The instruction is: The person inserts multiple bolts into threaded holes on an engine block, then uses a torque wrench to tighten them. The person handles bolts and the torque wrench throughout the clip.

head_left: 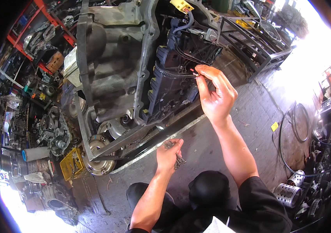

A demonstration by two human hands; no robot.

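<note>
My left hand [167,156] is closed around several dark bolts [179,160], low in front of the metal stand. Their shanks stick out on both sides of the fist. Higher and to the right, my right hand [218,93] pinches thumb and forefinger together on something too small to make out. Those fingertips are right beside a black corrugated wiring conduit [173,74], with a small red bit next to them. The conduit runs across the dark valve body [164,83] in the open side of a large grey transmission case [113,58]. At the top, a yellow connector [181,6] sits on a grey corrugated cable.
Beneath the case runs a metal stand [124,141]. A yellow crate [72,164] and a round metal part [98,155] lie to the left. Black metal racking [268,58] stands far right. Hoops, gears and perforated drums [288,194] crowd the right side.
</note>
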